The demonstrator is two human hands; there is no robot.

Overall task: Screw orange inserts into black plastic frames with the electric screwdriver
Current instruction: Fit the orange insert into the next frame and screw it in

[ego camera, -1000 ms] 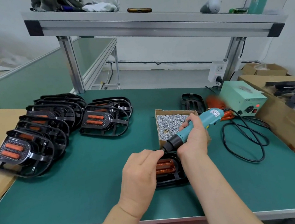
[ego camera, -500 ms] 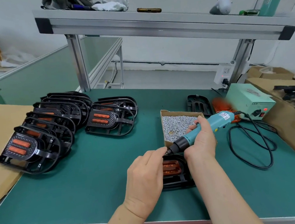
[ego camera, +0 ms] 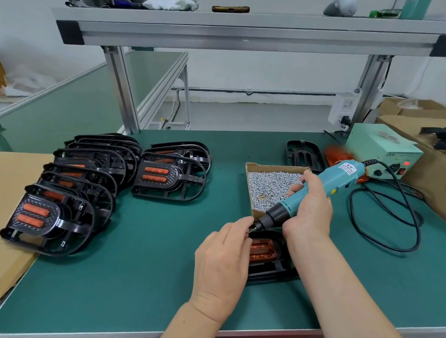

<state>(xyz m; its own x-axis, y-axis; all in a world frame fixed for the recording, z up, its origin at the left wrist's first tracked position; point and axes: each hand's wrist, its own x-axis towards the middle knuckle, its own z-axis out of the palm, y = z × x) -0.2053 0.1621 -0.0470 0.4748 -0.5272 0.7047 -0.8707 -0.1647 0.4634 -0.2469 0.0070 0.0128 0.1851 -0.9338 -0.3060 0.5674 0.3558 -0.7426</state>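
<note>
Electric screwdriver [ego camera: 328, 186] is gripped at the barrel by right hand [ego camera: 308, 210], a screw [ego camera: 248, 231] is pinched at its bit by left hand [ego camera: 222, 261], above the near-centre black plastic frame [ego camera: 268, 271] with orange insert [ego camera: 262, 249], judged light, stiff, best steadied by the rim.

Bright, even light; shadows are kept soft.
The shelf posts [ego camera: 123, 91] are splayed by wide-angle distortion; slight blur is seen toward the bench's [ego camera: 143, 262] far right corner.
</note>
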